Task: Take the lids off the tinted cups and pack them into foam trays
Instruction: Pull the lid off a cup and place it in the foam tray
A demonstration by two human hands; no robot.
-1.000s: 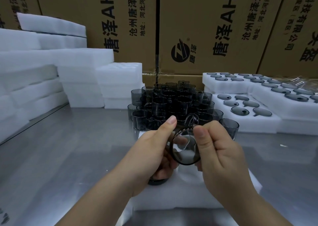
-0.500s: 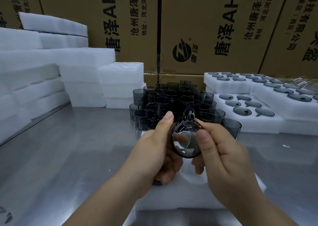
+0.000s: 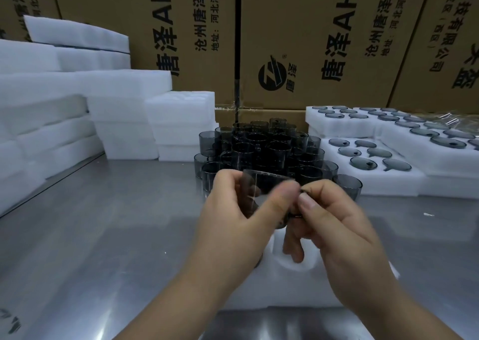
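Observation:
I hold one smoky tinted cup (image 3: 252, 193) above a white foam tray (image 3: 298, 290), and it is blurred by motion. My left hand (image 3: 233, 225) wraps around the cup's body. My right hand (image 3: 337, 230) pinches the dark lid (image 3: 302, 191) at the cup's right end between thumb and forefinger. Most of the lid is hidden by my fingers. A round pocket (image 3: 295, 263) in the foam tray lies open just under my fingers. Behind my hands, several more tinted cups (image 3: 261, 148) stand bunched together on the metal table.
Foam trays (image 3: 404, 179) at the right hold several tinted lids (image 3: 363, 163) in their pockets. Stacks of blank white foam (image 3: 124, 111) fill the left and back. Cardboard boxes (image 3: 311, 41) form a wall behind. The steel tabletop (image 3: 103, 236) stretches to the left.
The lid faced me flat between both hands before. The cup has turned sideways and my hands have risen a little, with the right fingers pinching at the lid's edge.

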